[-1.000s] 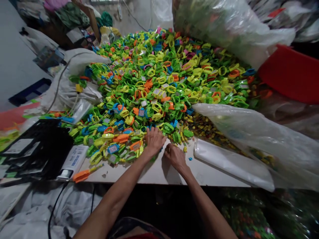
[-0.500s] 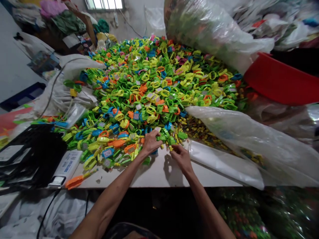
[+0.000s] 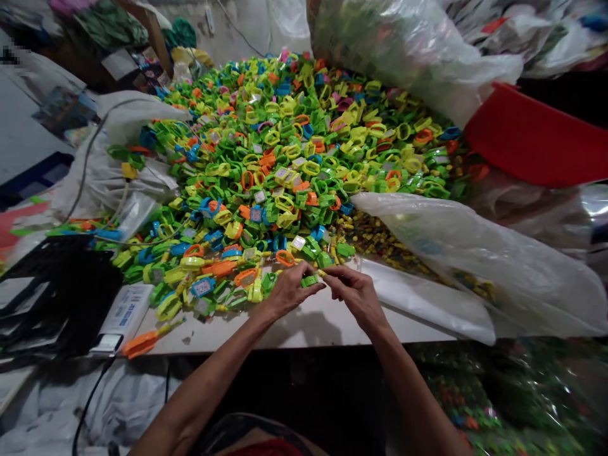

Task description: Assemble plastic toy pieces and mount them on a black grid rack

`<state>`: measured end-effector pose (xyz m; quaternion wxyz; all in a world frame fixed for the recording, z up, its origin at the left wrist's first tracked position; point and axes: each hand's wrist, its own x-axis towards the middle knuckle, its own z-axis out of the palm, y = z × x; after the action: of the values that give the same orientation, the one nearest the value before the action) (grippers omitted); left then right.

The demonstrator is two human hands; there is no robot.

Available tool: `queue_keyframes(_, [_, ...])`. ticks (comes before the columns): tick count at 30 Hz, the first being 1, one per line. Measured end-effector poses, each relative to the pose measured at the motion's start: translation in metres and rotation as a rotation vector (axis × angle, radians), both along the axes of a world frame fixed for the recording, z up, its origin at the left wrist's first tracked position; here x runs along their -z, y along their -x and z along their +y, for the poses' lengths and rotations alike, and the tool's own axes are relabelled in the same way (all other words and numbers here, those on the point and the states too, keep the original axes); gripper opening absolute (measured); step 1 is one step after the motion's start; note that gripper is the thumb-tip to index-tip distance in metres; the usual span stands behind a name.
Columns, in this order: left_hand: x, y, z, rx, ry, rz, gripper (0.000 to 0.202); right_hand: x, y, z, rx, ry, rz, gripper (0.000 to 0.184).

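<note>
My left hand (image 3: 286, 291) is closed around a green plastic toy watch (image 3: 309, 280), held just above the white tabletop (image 3: 304, 326). Close beside it, my right hand (image 3: 357, 294) pinches a small yellow-ended piece (image 3: 322, 273) at the watch's right side. Whether that piece is joined to the watch is too small to tell. Beyond both hands spreads a large heap of toy watches (image 3: 266, 158) in green, yellow, orange and blue. Right of the heap lie many small yellow-capped pieces (image 3: 375, 244), partly under clear plastic.
A clear plastic sheet (image 3: 465, 247) and a flat white bag (image 3: 427, 301) lie to the right, below a red basin (image 3: 536, 136). On the left are black packages (image 3: 52, 304), a white box (image 3: 124, 313) and an orange toy watch (image 3: 140, 344) near the front edge.
Both hands have come together and nearer to me, away from the heap. The green toy watch has come away from the heap in my left hand, and my right hand has moved up against it.
</note>
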<state>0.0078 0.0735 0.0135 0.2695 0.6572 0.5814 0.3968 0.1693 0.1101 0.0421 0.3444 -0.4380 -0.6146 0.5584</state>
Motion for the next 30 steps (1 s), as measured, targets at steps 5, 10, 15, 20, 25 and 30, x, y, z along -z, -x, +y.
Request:
queue_keyframes(5, [0.002,0.0,-0.008,0.015,-0.012,0.056,0.027,-0.002,-0.001,-0.005,-0.03,-0.165,-0.069,0.025])
queue_keyframes(10, [0.001,-0.001,-0.011,0.058,0.009,0.155,0.029,-0.001,-0.004,-0.008,-0.049,-0.181,-0.085,0.022])
queue_keyframes(15, [0.0,-0.001,-0.015,0.117,0.025,0.253,0.027,-0.003,-0.009,-0.009,-0.115,-0.253,-0.106,0.017])
queue_keyframes(20, [0.001,0.001,-0.022,0.165,0.043,0.261,0.021,0.005,-0.011,-0.014,-0.181,-0.219,-0.119,0.018])
queue_keyframes(25, [0.004,0.006,-0.027,0.174,0.123,0.169,0.015,0.01,-0.01,-0.017,-0.235,-0.107,-0.075,0.02])
queue_keyframes(30, [0.003,0.015,-0.032,0.36,0.355,-0.105,0.015,0.007,-0.013,-0.008,-0.491,0.191,0.032,0.026])
